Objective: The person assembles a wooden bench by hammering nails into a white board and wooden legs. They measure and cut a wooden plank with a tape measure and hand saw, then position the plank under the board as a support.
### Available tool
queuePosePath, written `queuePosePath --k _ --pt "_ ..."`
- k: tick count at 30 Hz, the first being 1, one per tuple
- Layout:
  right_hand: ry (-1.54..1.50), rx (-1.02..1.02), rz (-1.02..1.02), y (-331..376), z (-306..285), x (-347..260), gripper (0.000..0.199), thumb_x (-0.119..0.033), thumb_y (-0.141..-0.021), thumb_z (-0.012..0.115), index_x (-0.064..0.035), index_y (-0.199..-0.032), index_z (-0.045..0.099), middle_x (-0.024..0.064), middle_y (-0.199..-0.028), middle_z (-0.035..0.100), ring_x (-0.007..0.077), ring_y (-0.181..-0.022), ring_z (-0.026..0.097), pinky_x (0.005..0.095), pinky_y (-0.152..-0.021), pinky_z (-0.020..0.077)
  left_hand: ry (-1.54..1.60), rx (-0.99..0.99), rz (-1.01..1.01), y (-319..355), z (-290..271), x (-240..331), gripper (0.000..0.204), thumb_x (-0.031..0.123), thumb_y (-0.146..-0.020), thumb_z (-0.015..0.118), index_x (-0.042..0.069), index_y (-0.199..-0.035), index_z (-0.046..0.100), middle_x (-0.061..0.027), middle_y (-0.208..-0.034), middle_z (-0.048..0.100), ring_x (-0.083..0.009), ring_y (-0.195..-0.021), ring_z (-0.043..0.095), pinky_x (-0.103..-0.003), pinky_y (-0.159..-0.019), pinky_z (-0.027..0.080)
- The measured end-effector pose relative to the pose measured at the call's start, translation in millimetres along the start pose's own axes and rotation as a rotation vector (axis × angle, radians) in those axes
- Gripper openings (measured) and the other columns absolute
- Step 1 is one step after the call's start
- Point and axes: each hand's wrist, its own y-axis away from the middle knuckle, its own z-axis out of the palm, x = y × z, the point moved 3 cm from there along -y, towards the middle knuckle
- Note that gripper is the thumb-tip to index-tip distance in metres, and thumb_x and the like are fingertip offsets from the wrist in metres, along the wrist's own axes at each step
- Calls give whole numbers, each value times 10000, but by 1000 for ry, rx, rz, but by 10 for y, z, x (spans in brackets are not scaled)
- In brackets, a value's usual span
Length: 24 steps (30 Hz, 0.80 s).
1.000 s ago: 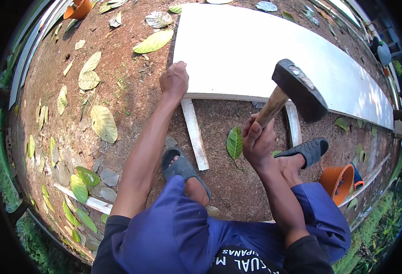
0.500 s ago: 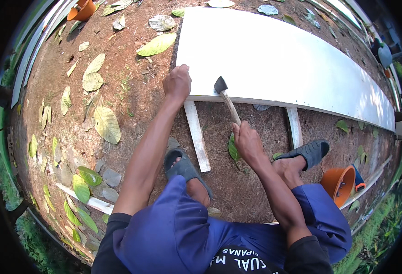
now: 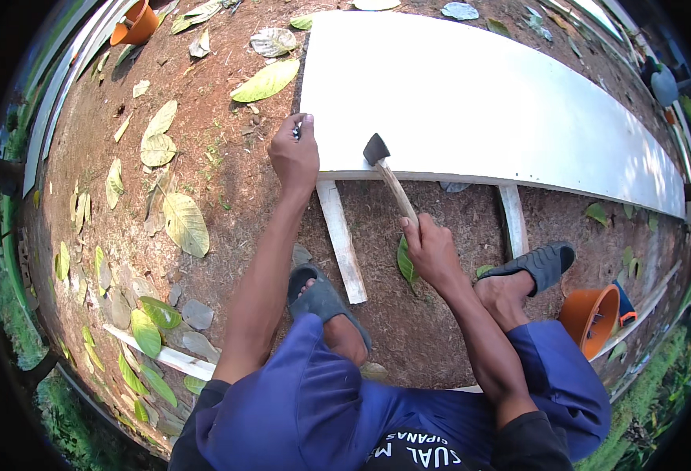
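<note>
My right hand point(image 3: 432, 250) grips the wooden handle of a hammer point(image 3: 389, 173). Its dark metal head rests on the near edge of a long white board point(image 3: 479, 102) that lies across the ground. My left hand point(image 3: 294, 153) sits at the board's left near corner, fingers pinched on something small and dark, likely a nail. The board lies on two white wooden slats point(image 3: 341, 239), one between my hands and one further right point(image 3: 513, 220). I am crouched, with both feet in dark sandals.
Bare red-brown soil with scattered large dry and green leaves point(image 3: 184, 224). An orange bucket point(image 3: 593, 318) stands beside my right foot, another orange pot point(image 3: 133, 23) at the far left. A loose white slat point(image 3: 165, 355) lies near left. Grass borders the plot.
The hammer was raised high a second ago; my right hand has swung it down onto the board's near edge. My left hand has stayed at the board's corner.
</note>
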Motion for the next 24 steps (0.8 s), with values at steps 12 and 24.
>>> queuePosePath --k 12,24 --pt "-608 96 75 144 72 -459 211 -191 -906 748 -2 -983 695 47 -636 623 90 -583 579 314 -537 466 1509 -887 -850 1127 172 -181 478 347 -1115 293 -25 -1302 529 -167 -1148 682 -294 -1079 669 -468 -949 541" --pt "-471 69 14 189 120 -395 127 -115 -935 705 2 -958 662 -14 -663 583 32 -611 507 261 -522 406 1356 -793 -879 1247 214 -21 425 365 -1114 311 27 -1227 543 -148 -1132 647 -300 -1041 647 -439 -937 522"
